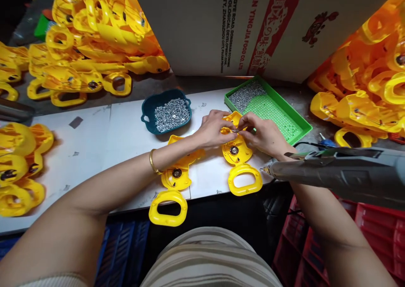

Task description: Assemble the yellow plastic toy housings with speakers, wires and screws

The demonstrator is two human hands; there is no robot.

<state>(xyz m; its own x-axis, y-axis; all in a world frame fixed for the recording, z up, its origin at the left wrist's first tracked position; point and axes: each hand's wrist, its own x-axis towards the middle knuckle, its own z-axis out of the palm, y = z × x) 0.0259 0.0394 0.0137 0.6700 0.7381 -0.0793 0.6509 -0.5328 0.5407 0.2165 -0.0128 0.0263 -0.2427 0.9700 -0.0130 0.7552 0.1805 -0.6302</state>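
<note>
A yellow plastic shell with a loop handle (242, 151) lies on the white board, and both my hands meet over its upper half. My left hand (212, 129) reaches across from the left, its fingers closed at a tiny dark metallic piece (235, 131). From the right, my right hand (264, 133) pinches at the same spot; the piece is too small to name. Below the fingers a round metal part (234, 150) sits in the shell. A second yellow shell (179, 183) lies under my left forearm, partly hidden by it.
A teal basin (148, 120) holds small silvery parts, and a green tray (295, 124) holds more. An electric screwdriver (329, 170) juts in above my right forearm. Yellow shells are piled left (104, 38) and right (357, 76). A large carton (196, 34) stands behind.
</note>
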